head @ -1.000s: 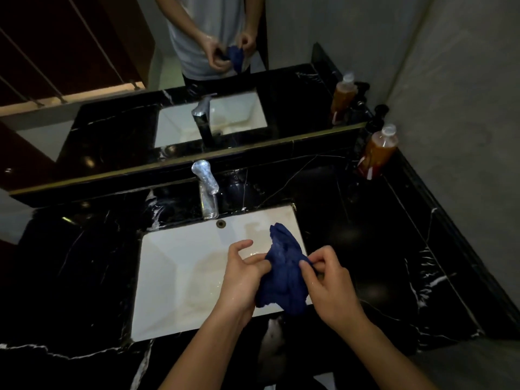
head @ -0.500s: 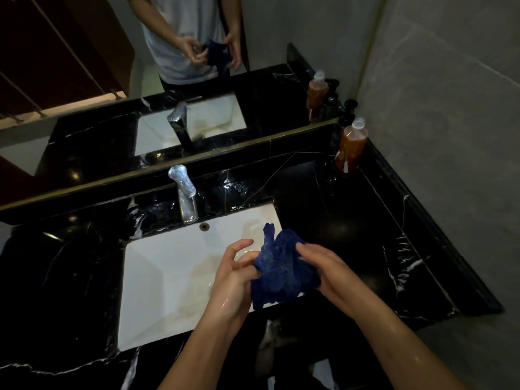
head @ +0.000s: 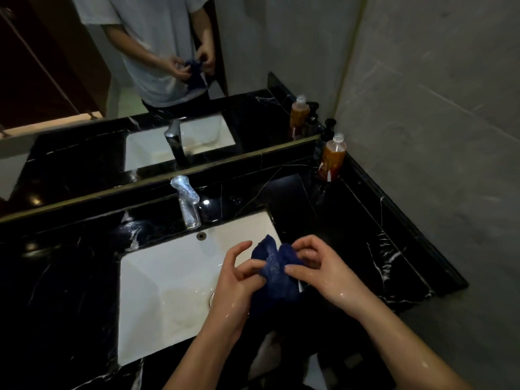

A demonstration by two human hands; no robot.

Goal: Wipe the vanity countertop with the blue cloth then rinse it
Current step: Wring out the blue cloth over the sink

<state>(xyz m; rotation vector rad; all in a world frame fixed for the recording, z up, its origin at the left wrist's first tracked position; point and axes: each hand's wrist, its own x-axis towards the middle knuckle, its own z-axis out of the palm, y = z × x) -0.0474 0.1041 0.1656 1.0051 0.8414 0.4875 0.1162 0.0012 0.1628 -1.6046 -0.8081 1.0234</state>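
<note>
While both hands work the blue cloth [head: 277,270] over the right front corner of the sink basin [head: 168,280], the step in hand looks like the rinse end of the task, likely wringing or re-bunching; no water visibly runs from the faucet [head: 188,205], so I can't tell if rinsing is finished.

Head view, the only one: cloth is bunched, held in the air between the hands, partly over the white basin and partly over the black marble vanity countertop [head: 363,249] at the basin's right edge. It touches neither surface as far as I can tell.

Left hand [head: 239,282]: thumb and lower fingers pinch the cloth's left side, index and middle fingers lifted and spread above it. Palm faces right, wrist comes up from bottom centre, forearm wet.

Right hand [head: 323,271]: thumb and fingertips pinch the cloth's upper right fold, fingers curled, back of the hand up and glistening with droplets. Forearm runs in from the lower right.

Counter shows wet streaks near the faucet, so wiping seems done or mostly done, a judgement only. An orange bottle [head: 332,157] stands at the back right corner against the wall, well apart from the hands. The mirror [head: 84,94] repeats the same pose.

Next move probably needs a firmer two-handed twist over the basin, or a hand freed to reach the faucet handle.
</note>
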